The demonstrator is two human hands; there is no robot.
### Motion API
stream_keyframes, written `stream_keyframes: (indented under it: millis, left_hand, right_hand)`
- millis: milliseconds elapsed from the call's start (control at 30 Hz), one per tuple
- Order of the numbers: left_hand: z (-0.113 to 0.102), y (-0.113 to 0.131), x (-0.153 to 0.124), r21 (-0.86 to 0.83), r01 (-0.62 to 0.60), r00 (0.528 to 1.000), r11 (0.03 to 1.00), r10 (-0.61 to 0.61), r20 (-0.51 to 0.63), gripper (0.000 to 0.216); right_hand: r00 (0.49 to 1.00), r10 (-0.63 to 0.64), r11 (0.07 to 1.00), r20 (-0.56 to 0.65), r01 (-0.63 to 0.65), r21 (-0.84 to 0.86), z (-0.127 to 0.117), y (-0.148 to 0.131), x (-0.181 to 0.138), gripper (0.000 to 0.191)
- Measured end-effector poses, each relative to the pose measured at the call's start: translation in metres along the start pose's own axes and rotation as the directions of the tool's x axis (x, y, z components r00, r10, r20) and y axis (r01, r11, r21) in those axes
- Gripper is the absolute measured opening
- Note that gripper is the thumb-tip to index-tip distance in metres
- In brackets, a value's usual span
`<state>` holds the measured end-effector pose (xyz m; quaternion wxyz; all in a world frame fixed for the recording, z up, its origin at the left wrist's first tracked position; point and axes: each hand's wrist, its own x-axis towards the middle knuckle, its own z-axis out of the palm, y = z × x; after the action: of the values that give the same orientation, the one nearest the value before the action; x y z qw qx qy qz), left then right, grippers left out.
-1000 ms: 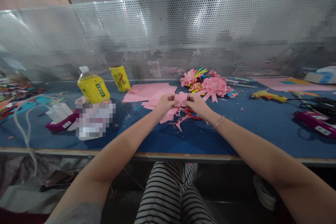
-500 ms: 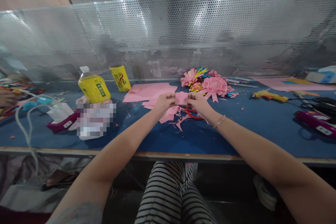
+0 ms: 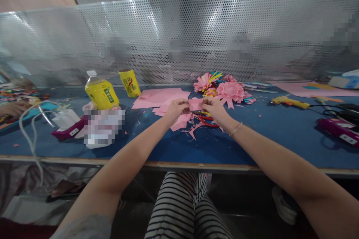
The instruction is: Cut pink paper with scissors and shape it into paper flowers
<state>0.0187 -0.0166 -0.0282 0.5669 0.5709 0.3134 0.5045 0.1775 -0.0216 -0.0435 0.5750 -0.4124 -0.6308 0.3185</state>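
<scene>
The head view has both of the person's hands closed in a pinch on a small pink paper [image 3: 195, 104]: the left hand [image 3: 179, 107] grips its left end and the right hand [image 3: 211, 106] its right end. The small paper is held above the blue table [image 3: 246, 142], over red-handled scissors [image 3: 207, 122] and pink scraps [image 3: 192, 132]. Pink sheets [image 3: 159, 95] lie just beyond the left hand, and paper flowers [image 3: 230, 89] beyond the right.

On the left stands a bottle [image 3: 97, 91] of yellow liquid. Its green label [image 3: 111, 95] carries pale characters too small to read. Near it, a yellow can [image 3: 129, 83], slightly tilted, bears dark print and a red wavy mark; that wording is also unreadable. In front of the bottle, a pack [image 3: 101, 130] is blurred out, so any print is hidden. A purple power strip [image 3: 68, 131] sits beside the pack.

At the far left edge is a co-worker's hand [image 3: 12, 109]; I cannot tell what it holds. On the right lies a yellow glue gun [image 3: 291, 102], with no lettering legible.
</scene>
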Motion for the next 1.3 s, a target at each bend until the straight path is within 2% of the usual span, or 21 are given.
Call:
stream_keyframes:
  millis: [133, 233, 300, 400, 500, 633, 700, 867, 967, 1133, 1300]
  left_hand:
    - [0.000, 0.001, 0.002, -0.059, 0.060, 0.998, 0.996, -0.059, 0.009, 0.004]
    - [-0.001, 0.001, 0.003, -0.095, 0.167, 0.986, 0.981, -0.168, -0.004, 0.017]
    - [0.000, 0.001, 0.002, -0.099, 0.201, 0.979, 0.975, -0.199, 0.036, 0.022]
    - [0.000, 0.001, 0.000, -0.089, 0.138, 0.985, 0.986, -0.128, 0.115, 0.019]
    - [0.001, 0.001, -0.002, -0.108, 0.075, 0.988, 0.991, -0.059, 0.142, 0.018]
    - [-0.001, 0.002, -0.002, -0.152, 0.047, 0.989, 0.987, -0.025, 0.146, 0.028]
    - [-0.001, 0.003, -0.003, -0.162, 0.043, 0.985, 0.986, -0.015, 0.174, 0.033]
    - [-0.005, 0.007, -0.002, -0.261, 0.090, 0.972, 0.961, -0.028, 0.231, 0.026]
    - [-0.009, 0.011, -0.002, -0.358, 0.110, 0.962, 0.927, -0.009, 0.274, 0.036]
    - [-0.014, 0.015, -0.004, -0.396, 0.127, 0.953, 0.910, 0.000, 0.304, 0.057]
    - [-0.015, 0.014, -0.004, -0.467, 0.173, 0.910, 0.867, 0.041, 0.412, 0.055]
  right_hand:
    - [0.998, -0.041, 0.997, -0.040, 0.038, -0.062, -0.002, -0.002, 0.000, 0.012]
    - [0.994, -0.096, 0.981, -0.060, 0.084, -0.172, -0.004, -0.007, -0.001, 0.013]
    - [0.987, -0.144, 0.970, -0.067, 0.127, -0.209, -0.005, -0.011, -0.003, 0.012]
    - [0.978, -0.205, 0.961, -0.047, 0.192, -0.201, -0.006, -0.015, -0.005, 0.011]
    - [0.970, -0.239, 0.955, -0.034, 0.229, -0.187, -0.006, -0.017, -0.006, 0.013]
    - [0.966, -0.252, 0.951, -0.055, 0.237, -0.199, -0.004, -0.018, -0.007, 0.020]
    - [0.976, -0.215, 0.964, -0.044, 0.205, -0.169, -0.003, -0.017, -0.008, 0.022]
    - [0.997, -0.078, 0.996, -0.027, 0.077, -0.042, -0.001, -0.010, -0.005, 0.020]
    - [0.995, -0.073, 0.997, -0.065, 0.073, -0.011, -0.003, -0.005, -0.001, 0.018]
    - [0.986, -0.099, 0.995, -0.133, 0.098, -0.015, -0.007, -0.004, 0.001, 0.023]
    - [0.983, -0.113, 0.993, -0.144, 0.108, -0.043, -0.007, -0.006, -0.001, 0.023]
